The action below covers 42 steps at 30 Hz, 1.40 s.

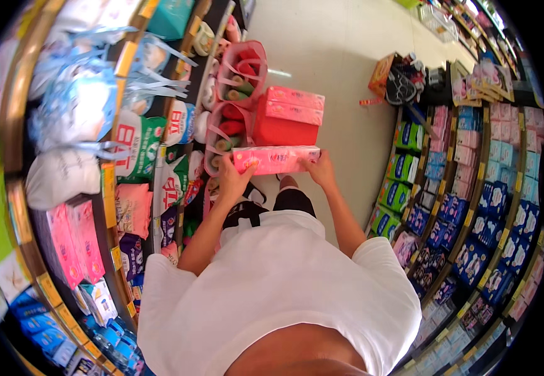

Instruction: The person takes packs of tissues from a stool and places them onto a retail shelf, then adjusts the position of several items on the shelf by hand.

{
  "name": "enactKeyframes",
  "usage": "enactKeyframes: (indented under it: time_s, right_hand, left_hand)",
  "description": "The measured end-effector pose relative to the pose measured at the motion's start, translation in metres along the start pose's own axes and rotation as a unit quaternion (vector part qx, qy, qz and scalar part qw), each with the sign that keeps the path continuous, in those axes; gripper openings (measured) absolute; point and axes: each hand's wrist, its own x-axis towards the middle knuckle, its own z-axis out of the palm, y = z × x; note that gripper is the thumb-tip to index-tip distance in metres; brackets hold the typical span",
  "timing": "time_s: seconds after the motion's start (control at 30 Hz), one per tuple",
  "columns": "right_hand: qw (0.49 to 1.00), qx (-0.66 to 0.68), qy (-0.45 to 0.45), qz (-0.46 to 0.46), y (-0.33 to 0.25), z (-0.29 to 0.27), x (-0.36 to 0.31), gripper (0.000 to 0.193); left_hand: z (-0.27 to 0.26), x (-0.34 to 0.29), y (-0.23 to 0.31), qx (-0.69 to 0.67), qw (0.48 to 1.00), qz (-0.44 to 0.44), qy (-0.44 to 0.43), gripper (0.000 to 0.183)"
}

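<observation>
Between my two hands is a long pink pack (276,160) with printed writing, seemingly tissues, held level in front of my body. My left hand (235,178) grips its left end, thumb on the near side. At the other end my right hand (319,169) is closed round the corner. Just beyond it, similar pink packs (294,99) lie on top of a red box or stool (286,130) on the floor. The undersides of both hands' grips are hidden.
Pink mesh bags (243,69) holding rolled goods stand along the left shelf. That shelf (110,200) carries wrapped packs, including pink ones (75,244). To the right, another shelf (466,213) is filled with small coloured packs. A cardboard box (381,74) and dark bag (401,89) sit at its far end.
</observation>
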Motion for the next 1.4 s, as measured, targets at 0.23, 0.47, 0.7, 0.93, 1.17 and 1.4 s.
enactKeyframes:
  time_s: [0.23,0.47,0.7,0.93,1.17,1.4]
  right_hand:
    - [0.984,-0.037,-0.056,0.168,0.093,0.015,0.049,0.067]
    - [0.967,-0.001,-0.058,0.248,0.155,0.049,0.134,0.063]
    - [0.956,0.113,-0.07,0.263,0.197,0.088,0.184,0.063]
    - [0.944,0.226,-0.094,0.221,0.203,0.079,0.198,0.067]
    - [0.965,0.15,-0.013,0.213,0.178,0.069,0.225,0.071]
    - [0.96,0.245,-0.022,0.137,0.181,0.086,0.255,0.079]
  left_hand:
    - [0.125,0.062,-0.047,0.037,0.975,-0.131,-0.173,0.067]
    - [0.218,0.127,-0.107,-0.034,0.962,-0.197,-0.188,0.07]
    - [0.263,0.159,-0.143,-0.142,0.929,-0.295,-0.172,0.066]
    - [0.271,0.162,-0.172,-0.25,0.918,-0.29,-0.103,0.074]
    - [0.267,0.181,-0.182,-0.109,0.961,-0.21,-0.145,0.083]
    - [0.279,0.221,-0.149,-0.11,0.966,-0.143,-0.185,0.084]
